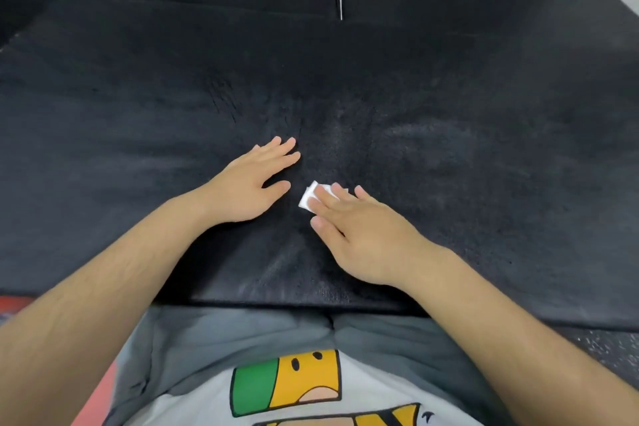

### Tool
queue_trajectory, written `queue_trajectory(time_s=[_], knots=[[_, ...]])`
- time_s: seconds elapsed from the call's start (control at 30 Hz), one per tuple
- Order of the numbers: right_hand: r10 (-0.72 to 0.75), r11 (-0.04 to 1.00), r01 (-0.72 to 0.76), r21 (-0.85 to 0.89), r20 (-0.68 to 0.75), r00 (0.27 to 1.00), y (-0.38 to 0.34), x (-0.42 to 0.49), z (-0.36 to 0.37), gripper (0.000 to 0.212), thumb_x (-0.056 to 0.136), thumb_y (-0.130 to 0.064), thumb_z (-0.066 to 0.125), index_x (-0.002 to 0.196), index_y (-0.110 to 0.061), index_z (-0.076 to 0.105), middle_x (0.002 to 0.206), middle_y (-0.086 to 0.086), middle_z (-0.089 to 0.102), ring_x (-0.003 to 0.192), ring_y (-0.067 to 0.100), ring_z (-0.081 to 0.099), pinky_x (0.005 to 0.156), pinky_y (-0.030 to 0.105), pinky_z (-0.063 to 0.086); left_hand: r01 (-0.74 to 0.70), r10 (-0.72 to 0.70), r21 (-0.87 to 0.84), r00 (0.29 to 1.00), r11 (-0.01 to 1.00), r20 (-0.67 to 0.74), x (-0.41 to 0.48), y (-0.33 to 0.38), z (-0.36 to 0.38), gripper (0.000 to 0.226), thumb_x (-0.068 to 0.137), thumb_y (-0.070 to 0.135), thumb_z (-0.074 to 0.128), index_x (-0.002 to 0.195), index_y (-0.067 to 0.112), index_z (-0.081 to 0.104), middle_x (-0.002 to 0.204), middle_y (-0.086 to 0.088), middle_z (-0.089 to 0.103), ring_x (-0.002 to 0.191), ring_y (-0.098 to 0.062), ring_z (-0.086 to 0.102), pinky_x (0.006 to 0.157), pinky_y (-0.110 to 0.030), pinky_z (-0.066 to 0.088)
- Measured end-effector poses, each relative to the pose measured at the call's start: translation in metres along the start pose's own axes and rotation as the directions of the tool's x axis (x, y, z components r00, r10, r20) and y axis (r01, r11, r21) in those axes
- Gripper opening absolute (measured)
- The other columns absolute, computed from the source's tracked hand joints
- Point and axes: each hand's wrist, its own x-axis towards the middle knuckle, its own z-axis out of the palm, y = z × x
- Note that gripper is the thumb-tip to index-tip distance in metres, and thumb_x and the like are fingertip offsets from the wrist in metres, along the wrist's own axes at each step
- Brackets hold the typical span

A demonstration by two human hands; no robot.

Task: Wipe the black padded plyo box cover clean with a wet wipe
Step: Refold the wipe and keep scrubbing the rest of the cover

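Right now the wipe [310, 198], a small white folded pad, lies on the black cover [484, 114] a little way in from its near edge, pinned under the straight fingers of the right hand [359, 235], which presses down on it and does not curl round it. The left hand [249, 180] lies flat just beside it, fingers spread and holding nothing, seemingly bracing on the padding. What I'd worry about is the pad sliding out: nothing pinches it, and the cover looks rough and grippy, so a hard stroke could drag it loose or bunch it up. So small a pad may also dry out or load up with dirt well before the pale, dusty streaks across this wide surface are gone. The cover's long axis runs side to side in front of the person. Only one corner of the wipe shows, pointing toward the left hand; fingers hide its long axis.
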Motion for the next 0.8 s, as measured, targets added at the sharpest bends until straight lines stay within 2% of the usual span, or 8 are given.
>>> queue_trajectory(time_s=[0.07, 0.2, 0.33, 0.4, 0.5, 0.57, 0.7, 0.8], knots=[[-0.031, 0.999, 0.031, -0.030, -0.021, 0.999, -0.007, -0.009, 0.006, 0.049, 0.109, -0.037, 0.018, 0.155, -0.024, 0.027, 0.166, -0.007, 0.017, 0.152, 0.014, 0.012, 0.126, 0.034, 0.003, 0.000, -0.001, 0.023, 1.000, 1.000, 0.030, -0.013, 0.007, -0.003, 0.056, 0.104, 0.029, 0.047, 0.156, 0.027, 0.025, 0.164, 0.016, 0.005, 0.151, 0.000, -0.006, 0.126, -0.032, -0.001], [-0.029, 1.000, 0.029, -0.011, -0.011, 1.000, -0.005, -0.032, 0.001, 0.046, 0.110, -0.036, 0.017, 0.150, -0.030, 0.037, 0.161, -0.014, 0.027, 0.148, 0.009, 0.023, 0.123, 0.028, -0.002, -0.021, 0.021, 0.000, 0.977, 1.000, 0.214, -0.052, 0.016, -0.003, 0.063, 0.101, 0.045, 0.050, 0.155, 0.037, 0.019, 0.161, 0.028, -0.004, 0.144, 0.014, -0.015, 0.122, -0.019, -0.006], [-0.036, 0.999, 0.036, 0.030, -0.008, 0.999, -0.009, -0.001, 0.008, 0.046, 0.109, -0.037, 0.017, 0.153, -0.032, 0.030, 0.165, -0.014, 0.018, 0.152, 0.010, 0.012, 0.125, 0.034, 0.000, -0.048, 0.047, 0.002, 0.981, 0.999, 0.187, -0.059, 0.014, 0.006, 0.067, 0.100, 0.053, 0.046, 0.156, 0.040, 0.012, 0.162, 0.025, -0.005, 0.144, 0.013, -0.015, 0.123, -0.022, -0.006], [-0.064, 0.997, 0.064, 0.053, -0.009, 0.998, -0.010, -0.001, 0.008, 0.047, 0.110, -0.037, 0.018, 0.154, -0.031, 0.031, 0.164, -0.011, 0.022, 0.152, 0.010, 0.014, 0.125, 0.031, -0.001, -0.057, 0.056, 0.002, 0.983, 0.998, 0.172, -0.059, 0.013, 0.008, 0.069, 0.098, 0.058, 0.044, 0.156, 0.040, 0.012, 0.162, 0.026, -0.005, 0.145, 0.012, -0.015, 0.123, -0.022, -0.006], [-0.139, 0.982, 0.128, 0.141, 0.071, 0.988, 0.001, -0.038, -0.003, 0.047, 0.110, -0.040, 0.020, 0.152, -0.032, 0.039, 0.161, -0.017, 0.029, 0.149, -0.002, 0.016, 0.124, 0.023, -0.003, -0.083, 0.075, 0.044, 0.986, 0.996, 0.151, -0.061, 0.010, 0.010, 0.080, 0.088, 0.070, 0.027, 0.158, 0.033, 0.015, 0.163, 0.024, -0.004, 0.146, 0.009, -0.014, 0.124, -0.025, -0.004], [-0.167, 0.977, 0.148, 0.151, 0.124, 0.978, 0.006, -0.055, -0.006, 0.049, 0.109, -0.041, 0.021, 0.153, -0.032, 0.039, 0.161, -0.021, 0.026, 0.148, -0.008, 0.009, 0.124, 0.022, -0.001, -0.087, 0.078, 0.059, 0.987, 0.994, 0.141, -0.060, 0.008, 0.012, 0.081, 0.087, 0.070, 0.025, 0.158, 0.033, 0.015, 0.163, 0.023, -0.004, 0.147, 0.008, -0.014, 0.123, -0.023, -0.005], [-0.240, 0.966, 0.221, 0.134, 0.152, 0.959, -0.009, -0.034, 0.011, 0.048, 0.110, -0.037, 0.025, 0.156, -0.029, 0.034, 0.164, -0.017, 0.019, 0.151, -0.003, 0.004, 0.125, 0.026, 0.001, -0.087, 0.081, 0.040, 0.989, 0.995, 0.124, -0.057, 0.009, 0.012, 0.077, 0.090, 0.069, 0.029, 0.157, 0.034, 0.016, 0.164, 0.023, -0.003, 0.147, 0.009, -0.013, 0.120, -0.018, -0.007], [-0.290, 0.953, 0.275, 0.129, 0.112, 0.951, -0.010, -0.034, 0.018, 0.046, 0.110, -0.037, 0.027, 0.155, -0.030, 0.036, 0.162, -0.020, 0.020, 0.150, -0.006, 0.004, 0.125, 0.027, 0.003, -0.080, 0.082, -0.021, 0.988, 0.997, 0.128, -0.060, 0.009, 0.009, 0.063, 0.102, 0.048, 0.048, 0.157, 0.032, 0.021, 0.164, 0.023, 0.001, 0.146, 0.011, -0.011, 0.118, -0.013, -0.009]])
